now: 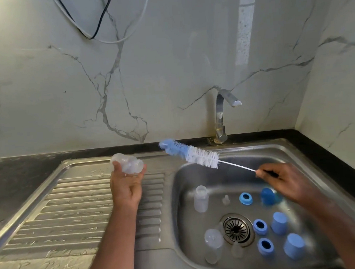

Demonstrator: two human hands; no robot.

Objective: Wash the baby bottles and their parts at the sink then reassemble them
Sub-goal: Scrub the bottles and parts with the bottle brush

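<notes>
White marble-veined wall [168, 62] rises at the far side; cables [95, 29] hang far left above a black countertop [18, 171].

left hand [126, 184] holds bottle [128, 164]; right hand [283, 179] grips brush [191, 153].

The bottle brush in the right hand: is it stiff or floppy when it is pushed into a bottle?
The bottle brush probably flexes a little: its stem is thin wire, and the right hand pinches it far from the head. The bristles look soft and should yield. It seems light, since fingertips alone hold it level.
</notes>
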